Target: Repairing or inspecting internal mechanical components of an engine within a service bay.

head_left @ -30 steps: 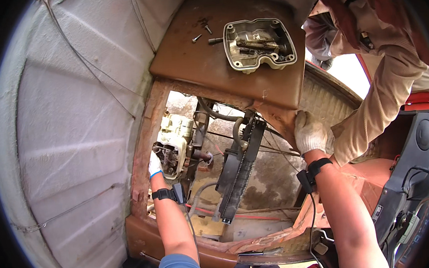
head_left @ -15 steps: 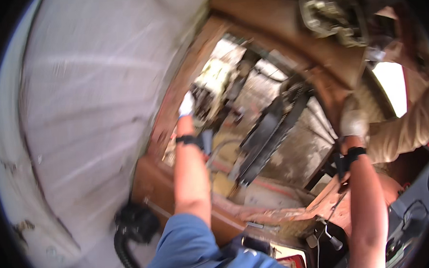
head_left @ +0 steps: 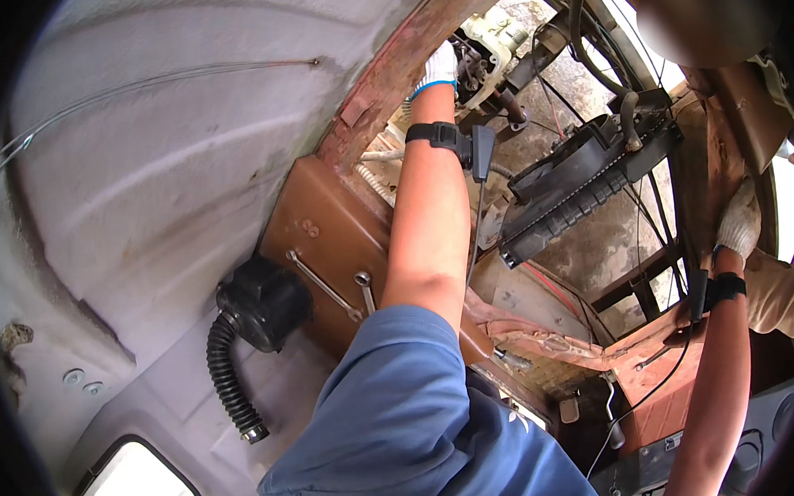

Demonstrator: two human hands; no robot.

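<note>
My left hand (head_left: 440,66), in a white glove with blue cuff, reaches through the floor opening beside the exposed engine (head_left: 494,50); its fingers are mostly hidden. My right hand (head_left: 737,217), also gloved, grips the brown rusty panel edge (head_left: 717,146) on the opening's right, fingers together. Between my arms, a black radiator with fan housing (head_left: 581,171) lies diagonally in the opening, with hoses and cables around it. A strapped device (head_left: 480,152) sits on my left wrist.
Two spanners (head_left: 323,283) lie on the brown panel (head_left: 292,209) left of my arm, beside a black housing with corrugated hose (head_left: 261,300). A pale cab wall (head_left: 167,152) borders the left. A co-worker's beige sleeve (head_left: 777,295) is at the right; a grey console (head_left: 766,440) is below.
The view has swung, so the engine opening sits higher and rightward, revealing spanners and the hose. Both my hands stay at about the same places on the vehicle.
</note>
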